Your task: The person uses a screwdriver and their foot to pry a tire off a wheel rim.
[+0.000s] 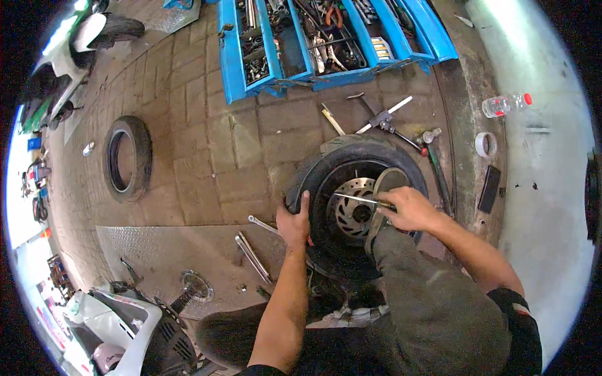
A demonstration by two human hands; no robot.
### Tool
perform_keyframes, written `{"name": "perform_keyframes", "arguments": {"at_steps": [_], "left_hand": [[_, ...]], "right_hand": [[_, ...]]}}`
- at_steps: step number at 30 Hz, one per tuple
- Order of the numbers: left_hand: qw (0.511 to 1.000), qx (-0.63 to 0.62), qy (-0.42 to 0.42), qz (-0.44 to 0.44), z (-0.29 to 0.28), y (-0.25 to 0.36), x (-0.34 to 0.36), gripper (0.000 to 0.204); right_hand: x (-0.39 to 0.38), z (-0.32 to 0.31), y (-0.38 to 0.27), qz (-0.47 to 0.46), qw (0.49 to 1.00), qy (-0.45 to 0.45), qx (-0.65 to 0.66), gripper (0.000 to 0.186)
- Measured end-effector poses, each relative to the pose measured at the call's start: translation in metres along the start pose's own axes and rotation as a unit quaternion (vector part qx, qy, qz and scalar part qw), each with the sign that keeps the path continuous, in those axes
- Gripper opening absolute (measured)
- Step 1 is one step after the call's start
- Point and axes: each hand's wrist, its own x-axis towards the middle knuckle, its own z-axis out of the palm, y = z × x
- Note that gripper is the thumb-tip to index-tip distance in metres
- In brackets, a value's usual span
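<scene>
Currently the right hand [409, 210] clasps a slim metal tool [359, 198], its shaft pointing left above the brake disc [359, 184]; the left hand [293, 224], its grip unclear, touches the left side of the tyre [376, 148].

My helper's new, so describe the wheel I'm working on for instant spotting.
Start from the blue toolbox; the wheel lies below it in view, touched by the left hand. Unlike the loose tyre farther left, it has a silver disc.

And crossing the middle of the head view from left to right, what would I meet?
Loose tire, left hand, slotted brake disc, right hand, hammer, tape roll.
</scene>
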Motion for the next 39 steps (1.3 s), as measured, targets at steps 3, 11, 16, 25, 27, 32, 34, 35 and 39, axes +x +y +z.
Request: {"name": "perform_keyframes", "arguments": {"at_steps": [3, 11, 16, 25, 27, 32, 34, 35, 39], "left_hand": [[0.999, -0.048, -0.015, 0.011, -0.001, -0.008, 0.001, 0.093], [0.931, -0.270, -0.241, -0.051, -0.003, -0.046, 0.049, 0.085], [0.961, -0.151, -0.209, -0.101, -0.008, -0.039, 0.046, 0.097], [0.941, -0.181, -0.256, -0.128, -0.014, -0.038, 0.049, 0.095], [0.943, -0.180, -0.248, -0.133, -0.017, -0.036, 0.047, 0.096], [0.935, -0.190, -0.268, -0.131, -0.014, -0.024, 0.044, 0.097], [0.929, -0.192, -0.285, -0.139, -0.014, -0.035, 0.052, 0.097], [0.921, -0.200, -0.303, -0.143, -0.016, -0.045, 0.061, 0.096], [0.907, -0.224, -0.336, -0.122, -0.011, -0.054, 0.065, 0.095]], "right_hand": [[-0.009, 0.018, 0.000, 0.012, 0.999, 0.039, 0.013, 0.035], [-0.008, 0.022, 0.015, -0.027, 0.997, 0.059, 0.040, 0.034], [-0.006, 0.020, 0.022, -0.039, 0.997, 0.049, 0.055, 0.034], [0.010, 0.017, 0.033, -0.008, 0.994, 0.014, 0.106, 0.035], [0.025, -0.002, 0.025, 0.075, 0.990, -0.066, 0.098, 0.036], [0.040, -0.011, 0.027, -0.031, 0.990, -0.095, -0.104, 0.038], [0.043, -0.006, 0.039, -0.083, 0.987, -0.082, -0.107, 0.034], [0.047, -0.004, 0.041, -0.117, 0.984, -0.077, -0.108, 0.032], [0.031, -0.001, 0.054, -0.133, 0.987, -0.030, -0.089, 0.033]]}}
